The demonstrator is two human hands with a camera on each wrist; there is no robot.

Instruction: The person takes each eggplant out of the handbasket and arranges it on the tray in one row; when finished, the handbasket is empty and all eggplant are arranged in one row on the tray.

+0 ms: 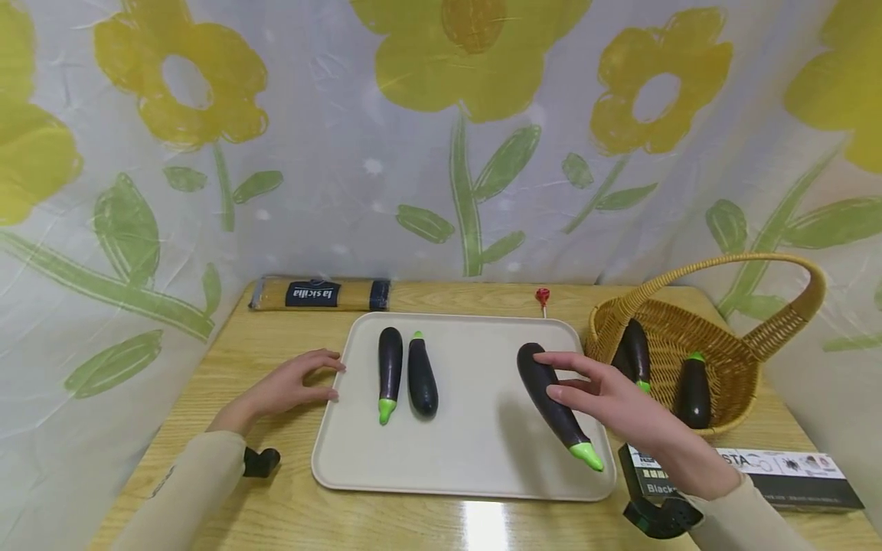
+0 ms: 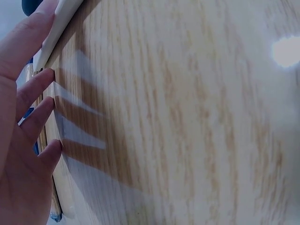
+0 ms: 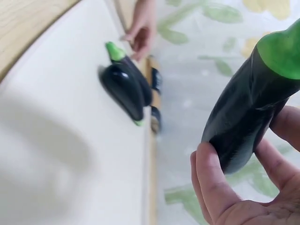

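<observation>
With bent fingers and thumb of the right hand (image 1: 613, 398), holds one dark purple eggplant (image 1: 547, 392) up over the right part of the tray (image 1: 475, 451). Has its green tip pointing toward the tray's near right corner. Has the left hand (image 1: 292, 383) by the tray's left edge, with fingers a little bent and spread apart; cannot tell if touching the rim. On the tray's left part, has a straight eggplant (image 1: 390, 367) with its green tip near, and just beside it a fat eggplant (image 1: 423, 383) with its tip far. To the right of the tray, has a woven basket (image 1: 733, 367) with more eggplants (image 1: 694, 398) inside, and a black box (image 1: 792, 490). Behind the tray, has a pasta pack (image 1: 276, 295) and a red lollipop (image 1: 543, 295). Under the tray, has a wooden table (image 1: 276, 333).
</observation>
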